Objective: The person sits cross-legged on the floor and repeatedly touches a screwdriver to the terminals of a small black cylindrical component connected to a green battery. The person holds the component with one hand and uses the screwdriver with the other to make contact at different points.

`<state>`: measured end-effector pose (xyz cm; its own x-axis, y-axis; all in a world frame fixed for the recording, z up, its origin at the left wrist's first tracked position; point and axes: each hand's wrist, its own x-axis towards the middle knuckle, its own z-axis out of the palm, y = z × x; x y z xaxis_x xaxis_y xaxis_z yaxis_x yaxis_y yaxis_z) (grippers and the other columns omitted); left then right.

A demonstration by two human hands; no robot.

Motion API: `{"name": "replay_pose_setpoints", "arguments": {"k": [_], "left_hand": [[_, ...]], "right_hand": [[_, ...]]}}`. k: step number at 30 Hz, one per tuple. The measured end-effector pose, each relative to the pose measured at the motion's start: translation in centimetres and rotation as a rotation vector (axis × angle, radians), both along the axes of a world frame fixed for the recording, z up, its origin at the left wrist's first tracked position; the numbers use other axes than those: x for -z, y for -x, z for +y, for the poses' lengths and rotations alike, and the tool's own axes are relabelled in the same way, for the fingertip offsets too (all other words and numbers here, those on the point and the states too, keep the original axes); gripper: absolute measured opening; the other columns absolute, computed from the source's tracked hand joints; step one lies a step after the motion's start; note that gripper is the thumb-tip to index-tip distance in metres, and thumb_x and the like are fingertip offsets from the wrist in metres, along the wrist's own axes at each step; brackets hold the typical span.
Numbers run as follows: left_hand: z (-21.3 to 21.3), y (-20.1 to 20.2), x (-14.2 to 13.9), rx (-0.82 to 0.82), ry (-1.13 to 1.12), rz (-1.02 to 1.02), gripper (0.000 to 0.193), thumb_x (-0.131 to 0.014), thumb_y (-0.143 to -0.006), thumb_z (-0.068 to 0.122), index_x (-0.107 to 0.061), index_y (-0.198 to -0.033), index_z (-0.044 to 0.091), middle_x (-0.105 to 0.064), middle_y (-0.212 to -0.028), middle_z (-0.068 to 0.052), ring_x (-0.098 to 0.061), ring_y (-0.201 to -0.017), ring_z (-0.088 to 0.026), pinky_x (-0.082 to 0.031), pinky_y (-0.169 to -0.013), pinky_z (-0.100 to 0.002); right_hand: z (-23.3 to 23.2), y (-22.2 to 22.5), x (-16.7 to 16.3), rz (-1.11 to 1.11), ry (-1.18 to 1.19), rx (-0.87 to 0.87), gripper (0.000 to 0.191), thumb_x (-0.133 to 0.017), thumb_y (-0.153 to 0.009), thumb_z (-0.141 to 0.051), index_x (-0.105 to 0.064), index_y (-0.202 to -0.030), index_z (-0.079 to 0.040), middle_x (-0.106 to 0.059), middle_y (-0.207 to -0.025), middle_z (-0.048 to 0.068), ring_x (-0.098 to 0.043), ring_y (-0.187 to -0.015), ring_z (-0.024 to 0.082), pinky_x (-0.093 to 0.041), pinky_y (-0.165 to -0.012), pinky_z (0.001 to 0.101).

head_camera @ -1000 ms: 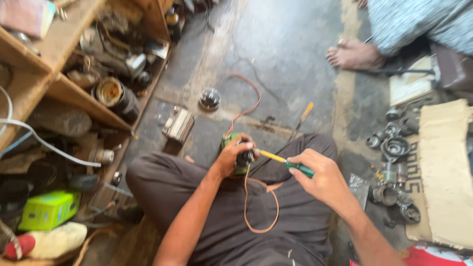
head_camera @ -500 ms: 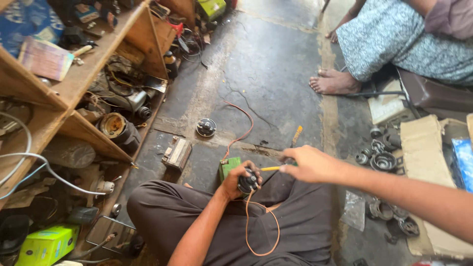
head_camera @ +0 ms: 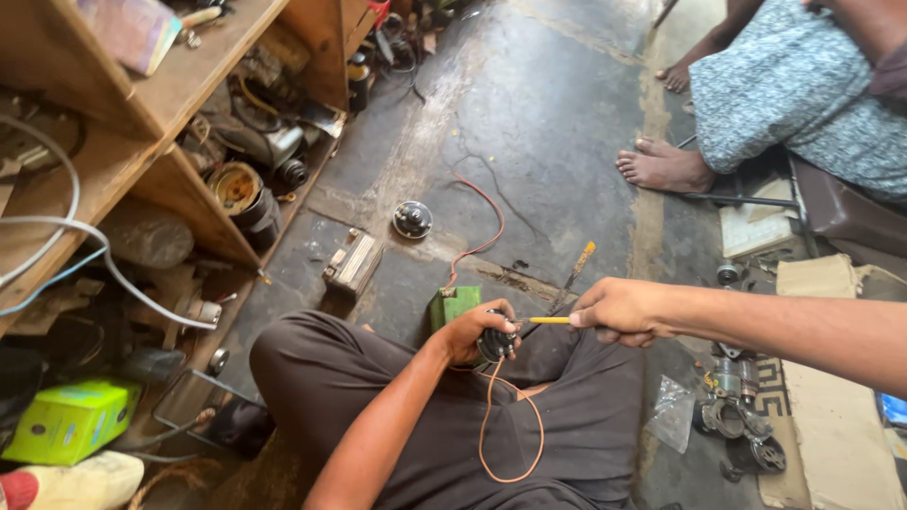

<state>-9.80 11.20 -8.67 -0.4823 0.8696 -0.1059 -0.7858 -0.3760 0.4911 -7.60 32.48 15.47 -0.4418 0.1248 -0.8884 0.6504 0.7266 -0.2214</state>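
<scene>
I sit on the floor in dark trousers. My left hand [head_camera: 470, 331] grips a small round black motor part [head_camera: 494, 345] over my lap, and an orange wire [head_camera: 491, 430] loops down from it. My right hand [head_camera: 619, 309] holds a screwdriver with a yellow shaft [head_camera: 546, 320], its tip touching the black part. A green block [head_camera: 453, 304] lies on the floor just behind my left hand, with a red-orange wire [head_camera: 477, 231] running away from it.
Wooden shelves [head_camera: 179, 104] on the left hold motor parts and cables. A round part [head_camera: 413, 219], a boxy metal unit [head_camera: 352, 264] and a second screwdriver [head_camera: 576, 269] lie on the floor. Another person's feet [head_camera: 661, 168] are at upper right. Metal parts [head_camera: 742, 430] sit at right.
The view has tilted up and shifted left, showing more shelf and floor. My right hand has moved right and extended, keeping the screwdriver tip on the black part. My left hand stays gripping it.
</scene>
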Motion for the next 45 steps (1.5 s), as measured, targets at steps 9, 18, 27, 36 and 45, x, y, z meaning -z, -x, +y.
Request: {"name": "replay_pose_setpoints", "arguments": {"k": [9,18,27,36,45], "left_hand": [[0.5,-0.2,0.1,0.016,0.002,0.007,0.02,-0.068,-0.087,0.001,-0.054,-0.102,0.001,-0.066,-0.087,-0.016,-0.072,-0.075,-0.027,-0.063,-0.064,-0.042],[-0.9,-0.5,-1.3,0.063,0.0,-0.002,0.022,-0.069,-0.086,0.002,-0.054,-0.103,0.003,-0.068,-0.087,-0.019,-0.071,-0.073,-0.026,-0.061,-0.065,-0.039],[-2.2,-0.7,-2.9,0.062,-0.011,-0.023,0.024,-0.07,-0.087,-0.001,-0.052,-0.103,0.004,-0.059,-0.097,-0.013,-0.07,-0.086,-0.025,-0.062,-0.071,-0.039],[-1.7,-1.3,-3.0,-0.016,-0.032,0.03,0.029,-0.073,-0.084,-0.004,-0.052,-0.102,0.005,-0.059,-0.102,-0.009,-0.069,-0.089,-0.021,-0.063,-0.075,-0.04],[-2.1,-1.5,-3.3,-0.019,-0.067,0.032,0.034,-0.075,-0.082,-0.006,-0.051,-0.103,0.006,-0.059,-0.101,-0.009,-0.068,-0.09,-0.02,-0.063,-0.075,-0.039]], "right_hand": [[0.4,-1.4,-0.1,0.351,-0.102,-0.457,0.035,-0.071,-0.091,-0.033,-0.081,-0.113,-0.009,-0.074,-0.076,0.011,-0.066,-0.065,0.018,-0.052,-0.061,0.0368],[-2.8,-3.4,-4.3,0.458,-0.372,-0.881,0.035,-0.067,-0.089,-0.039,-0.075,-0.118,-0.02,-0.077,-0.094,0.018,-0.073,-0.089,0.038,-0.058,-0.081,0.0469],[-2.0,-3.8,-4.8,0.66,-0.539,-1.934,0.056,-0.057,-0.093,-0.018,-0.058,-0.145,0.002,-0.067,-0.081,0.008,-0.07,-0.064,0.025,-0.054,-0.054,0.0363],[0.9,-3.4,-3.0,0.186,0.241,0.191,0.031,-0.063,-0.094,-0.021,-0.064,-0.114,0.003,-0.059,-0.067,0.003,-0.05,-0.048,0.012,-0.035,-0.039,0.0306],[0.2,-4.3,-1.2,0.198,-0.165,-0.256,0.044,-0.068,-0.094,-0.048,-0.082,-0.112,-0.011,-0.056,-0.058,0.009,-0.045,-0.045,0.019,-0.033,-0.043,0.0365]]}}
